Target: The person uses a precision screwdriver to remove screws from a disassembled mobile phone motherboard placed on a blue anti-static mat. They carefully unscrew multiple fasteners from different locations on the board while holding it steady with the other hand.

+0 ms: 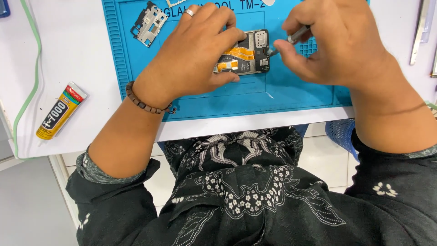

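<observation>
Your view holds one package: a glue tube (60,111), lying on the white worktop (77,50) at your left, well apart from the blue mat (191,102). It rests flat and slanted, its cap end up and to the right, its crimped end down and to the left. The body is yellow with a black panel carrying white lettering; a red band sits at the shoulder under a pale cap.

You also have one label-like marking: a row of dark printed lettering along the mat's top edge, partly hidden behind your left hand (193,52) and your right hand (339,41).

You have no lit screens and no signs in view.
</observation>
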